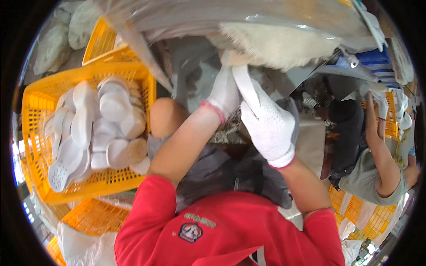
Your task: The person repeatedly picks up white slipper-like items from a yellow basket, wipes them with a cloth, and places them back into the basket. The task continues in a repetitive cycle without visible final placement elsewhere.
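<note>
Leftward, a yellow basket [100, 188] bears white soles [116, 106]; from afar I watch the right hand [268, 127] grasp 1 white piece [245, 86] below cream fluff [277, 46]; the left hand's [225, 92] grip beside it I cannot tell.

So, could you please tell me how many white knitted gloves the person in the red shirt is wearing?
2: one knitted glove on the left hand, another on the right hand, which holds a white piece. Part of the left one is hidden.
</note>
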